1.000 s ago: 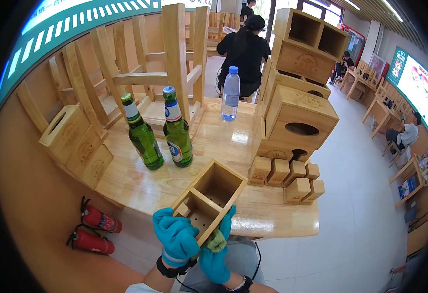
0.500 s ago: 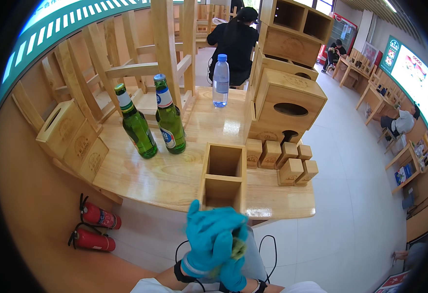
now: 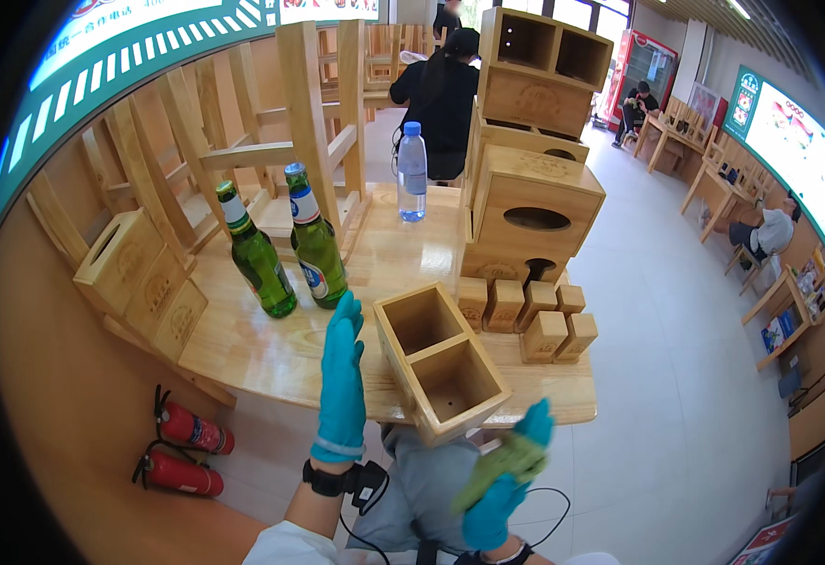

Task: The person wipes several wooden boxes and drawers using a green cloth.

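Note:
A two-compartment wooden box point(image 3: 439, 352) rests at the table's near edge, turned at an angle, its open top showing two hollow sections. My left hand point(image 3: 342, 381), in a teal glove, is held upright to the left of the box, fingers stretched out and holding nothing. It looks slightly apart from the box's side. To the right of the box and below the table edge, my right hand point(image 3: 492, 513), also gloved, grips a green cloth point(image 3: 511, 463). That hand is partly blurred, and the cloth covers some of its fingers.
Two green glass bottles point(image 3: 264, 264) stand left of the box, with a water bottle point(image 3: 412, 174) farther back. Small wooden blocks point(image 3: 504, 306) and stacked wooden boxes point(image 3: 535, 207) are at the right. Upturned stools point(image 3: 304, 113) occupy the far left; fire extinguishers point(image 3: 182, 473) lie below.
My hands have moved apart from being together over the cloth. The left went up beside the box, the right went right with the cloth. The two-compartment box has turned on the table.

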